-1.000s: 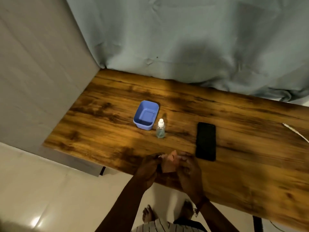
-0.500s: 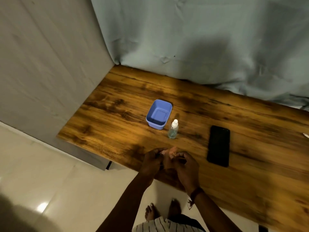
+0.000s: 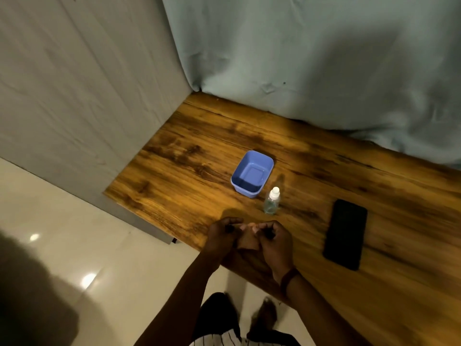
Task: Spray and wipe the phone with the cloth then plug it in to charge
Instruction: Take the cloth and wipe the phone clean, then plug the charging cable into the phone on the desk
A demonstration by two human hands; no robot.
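Observation:
A small pinkish-tan cloth is held between both hands above the near edge of the wooden table. My left hand pinches its left side and my right hand pinches its right side. Just beyond the hands stands a small clear spray bottle with a white cap. The black phone lies flat on the table to the right of my right hand, apart from it. No charging cable is in view.
An empty blue plastic tub sits behind the bottle. A grey wall panel closes the table's left end and a pale blue curtain hangs behind it. Glossy floor tiles lie at lower left.
The view has swung left, so the white cable at the far right has dropped out of sight. Both hands keep working the cloth at the table's near edge.

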